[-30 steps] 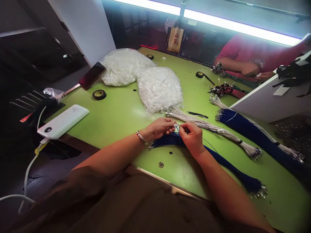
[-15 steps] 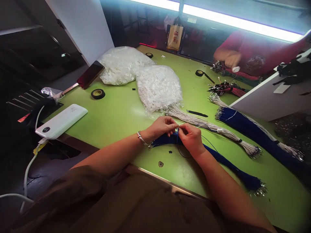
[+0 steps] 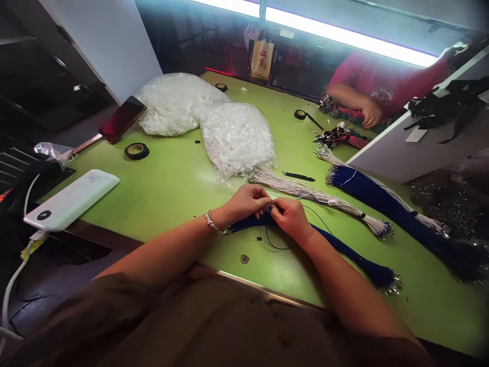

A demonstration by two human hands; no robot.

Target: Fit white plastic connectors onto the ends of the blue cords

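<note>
My left hand (image 3: pixel 248 201) and my right hand (image 3: pixel 291 216) meet with pinched fingertips above a bundle of dark blue wires (image 3: pixel 353 255). From my right hand's fingers a thin blue wire (image 3: pixel 273 247) curves down in a loop. Whatever my left fingertips pinch is too small to make out. Metal-tipped ends of the blue bundle stick out below my left wrist and at its far right. Beyond my hands lies a bundle of white wires (image 3: pixel 305 191), bound near its right end. Another blue bundle (image 3: pixel 382 204) rests farther right.
Plastic bags of small white parts (image 3: pixel 239 140) stand at the back. A black tape roll (image 3: pixel 136 151), a phone (image 3: pixel 123 120) and a white power bank (image 3: pixel 72 199) are on the left. Near the white wires lies a dark slim tool (image 3: pixel 298 176). A co-worker's hand (image 3: pixel 370 112) is opposite.
The view has shifted slightly, moving the scene left in the picture. My hands stay pinched together, and the wire loop hangs wider. The co-worker's hand has come down onto their wires.
</note>
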